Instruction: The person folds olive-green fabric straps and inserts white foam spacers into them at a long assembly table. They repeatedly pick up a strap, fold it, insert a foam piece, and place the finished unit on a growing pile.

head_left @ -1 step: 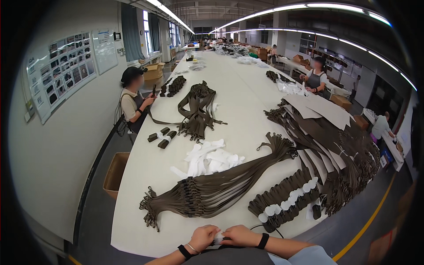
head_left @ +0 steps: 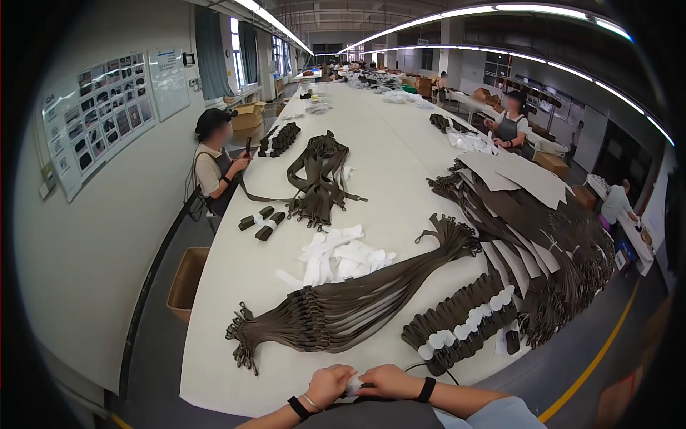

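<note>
At the table's near edge my left hand (head_left: 331, 383) and my right hand (head_left: 389, 382) meet, fingers closed around a small white band (head_left: 354, 385). Something dark shows just below the band, mostly covered by my fingers. Beyond my hands a fan of brown straps (head_left: 371, 304) with metal hooks lies across the table. To the right sits a row of folded strap bundles (head_left: 446, 322), each wrapped with a white band. A loose pile of white bands (head_left: 343, 259) lies behind the fanned straps.
A big heap of brown straps (head_left: 564, 250) with grey sheets (head_left: 511, 171) covers the right side. Another strap pile (head_left: 321, 179) and small bundles (head_left: 266, 223) lie farther left. A co-worker (head_left: 218, 161) holds a strap at the left edge, near a cardboard box (head_left: 187, 282).
</note>
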Demonstrator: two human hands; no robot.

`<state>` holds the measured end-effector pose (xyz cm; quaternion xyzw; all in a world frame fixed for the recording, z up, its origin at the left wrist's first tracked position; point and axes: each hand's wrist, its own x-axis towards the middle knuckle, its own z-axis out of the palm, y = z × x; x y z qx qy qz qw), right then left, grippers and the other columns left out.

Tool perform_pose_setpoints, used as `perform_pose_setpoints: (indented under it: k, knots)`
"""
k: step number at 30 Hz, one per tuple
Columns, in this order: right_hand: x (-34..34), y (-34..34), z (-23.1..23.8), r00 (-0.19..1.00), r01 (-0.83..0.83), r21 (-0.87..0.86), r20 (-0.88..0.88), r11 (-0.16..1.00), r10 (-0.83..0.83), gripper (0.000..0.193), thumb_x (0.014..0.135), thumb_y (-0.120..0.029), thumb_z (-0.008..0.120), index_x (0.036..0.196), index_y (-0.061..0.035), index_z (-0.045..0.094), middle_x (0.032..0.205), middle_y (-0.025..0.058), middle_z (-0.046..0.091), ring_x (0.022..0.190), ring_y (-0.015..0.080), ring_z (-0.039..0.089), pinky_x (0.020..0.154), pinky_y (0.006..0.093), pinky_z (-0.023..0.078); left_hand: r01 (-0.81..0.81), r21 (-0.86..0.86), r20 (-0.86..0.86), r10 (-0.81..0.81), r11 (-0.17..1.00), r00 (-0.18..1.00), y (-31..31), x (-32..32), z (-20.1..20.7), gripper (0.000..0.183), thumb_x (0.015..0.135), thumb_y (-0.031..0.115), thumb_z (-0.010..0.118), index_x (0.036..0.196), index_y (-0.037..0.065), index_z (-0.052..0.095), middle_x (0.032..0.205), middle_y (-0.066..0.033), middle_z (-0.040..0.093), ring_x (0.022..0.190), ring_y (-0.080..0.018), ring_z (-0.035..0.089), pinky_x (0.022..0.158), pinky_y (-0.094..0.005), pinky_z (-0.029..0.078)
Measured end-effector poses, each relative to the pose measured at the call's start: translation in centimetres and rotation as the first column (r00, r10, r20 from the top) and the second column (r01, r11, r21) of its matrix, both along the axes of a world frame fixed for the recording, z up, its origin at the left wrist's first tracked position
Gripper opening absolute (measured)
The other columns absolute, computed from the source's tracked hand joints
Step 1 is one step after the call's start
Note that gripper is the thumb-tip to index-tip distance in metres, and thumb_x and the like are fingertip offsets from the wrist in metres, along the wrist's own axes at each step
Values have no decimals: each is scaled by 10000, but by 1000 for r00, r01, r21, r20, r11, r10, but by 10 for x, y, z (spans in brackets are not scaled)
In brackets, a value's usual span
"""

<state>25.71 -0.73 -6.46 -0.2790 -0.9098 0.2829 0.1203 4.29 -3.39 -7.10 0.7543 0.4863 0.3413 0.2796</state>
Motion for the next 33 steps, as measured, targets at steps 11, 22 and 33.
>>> perform_pose_setpoints:
  k: [11,22,33]
  knots:
    - [1,-2,13,999,52,80,-9,995,-51,367,912,-438,636,947,-74,668,764,111,637,724,332,648,649,425,514,-78,92,90,70,993,993,6,4,8,90,887,97,691,926,25,728,743,-128,665,618,-276,631,569,-342,502]
    - [13,4,24,921,384,137,-131,913,-367,310,851,-356,718,949,-64,686,804,106,648,735,316,642,642,414,515,-119,346,103,88,931,991,32,4,46,252,848,91,725,1090,29,693,1034,-143,667,956,-332,629,827,-400,514]
    - [61,25,18,767,618,34,-250,786,-592,342,785,-272,807,941,13,698,806,167,651,723,343,638,632,387,497,-198,-106,175,215,974,961,190,-53,129,746,933,14,500,1567,59,108,655,-83,611,569,-163,592,621,-307,511]
